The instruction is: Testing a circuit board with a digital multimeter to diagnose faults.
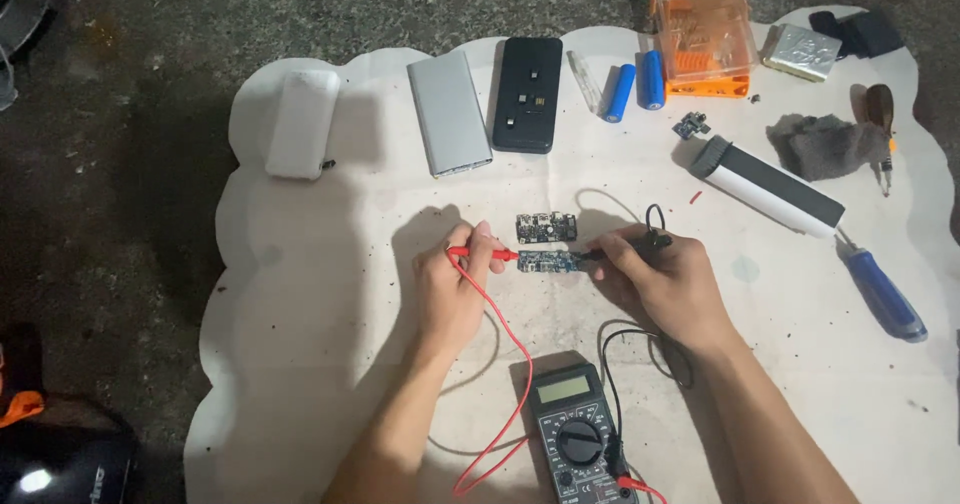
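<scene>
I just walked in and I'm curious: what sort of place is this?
Probably a makeshift electronics repair spot on a rough floor: a white mat holds a multimeter, a bare circuit board under two probes, and a blue-handled screwdriver.

Bare cloth (300, 344) lies open left of the left hand (455, 289). Behind both hands a second board (546, 227) sits close. The meter (578, 434) and its leads (500, 364) crowd the space between the forearms. A screwdriver (885, 294) lies well right.

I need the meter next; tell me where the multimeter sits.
In the head view, the multimeter lies at the bottom centre of the white mat, between the person's forearms, just below the left hand and right hand.
</scene>
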